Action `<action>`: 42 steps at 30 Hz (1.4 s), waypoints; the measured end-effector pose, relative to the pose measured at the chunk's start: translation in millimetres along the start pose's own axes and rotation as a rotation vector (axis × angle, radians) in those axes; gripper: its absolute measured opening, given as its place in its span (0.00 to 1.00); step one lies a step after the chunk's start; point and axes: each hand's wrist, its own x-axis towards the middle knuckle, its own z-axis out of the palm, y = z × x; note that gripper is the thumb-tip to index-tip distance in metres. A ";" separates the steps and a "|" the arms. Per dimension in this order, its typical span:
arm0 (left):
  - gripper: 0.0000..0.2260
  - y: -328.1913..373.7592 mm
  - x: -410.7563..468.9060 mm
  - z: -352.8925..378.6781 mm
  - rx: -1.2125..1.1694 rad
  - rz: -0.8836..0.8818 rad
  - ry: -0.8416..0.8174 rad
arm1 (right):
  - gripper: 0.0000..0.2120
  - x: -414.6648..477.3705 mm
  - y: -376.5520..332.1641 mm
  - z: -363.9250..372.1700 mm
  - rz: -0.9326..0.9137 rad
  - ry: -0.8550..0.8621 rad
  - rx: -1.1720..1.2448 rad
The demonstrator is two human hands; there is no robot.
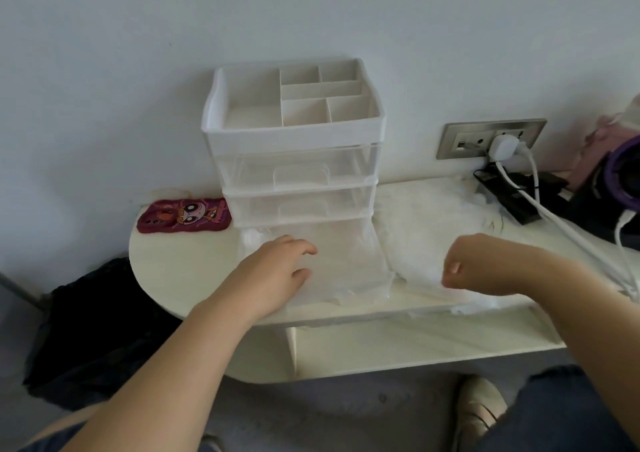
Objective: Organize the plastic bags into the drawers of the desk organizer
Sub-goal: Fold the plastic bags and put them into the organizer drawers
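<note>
Your left hand [277,271] lies palm down, fingers loosely spread, over the pulled-out bottom drawer [349,261] of the translucent white plastic three-drawer desk organizer [294,160], gripping nothing. Your right hand [464,268], just right of the organizer, curls its fingers onto the thin white plastic bags [433,216], which lie heaped on the pale bench [180,271] against the organizer's right side. A red cartoon-print phone case [183,214] lies just left of the organizer.

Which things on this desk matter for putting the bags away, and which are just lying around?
For the job: desk organizer, its open bottom drawer, plastic bags.
Just lying about: red-cased phone, wall socket, white plug, cables.
</note>
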 end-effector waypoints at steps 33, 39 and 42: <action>0.12 26.6 -6.5 0.3 -0.199 0.102 0.084 | 0.13 -18.5 -1.7 4.6 -0.036 0.406 0.594; 0.27 49.1 -10.0 -10.0 -0.877 0.106 -0.120 | 0.13 -13.0 -62.0 3.4 -0.088 0.423 1.414; 0.35 47.8 -10.0 -13.0 -1.028 0.091 -0.199 | 0.13 -9.3 -85.1 2.6 -0.196 0.365 1.547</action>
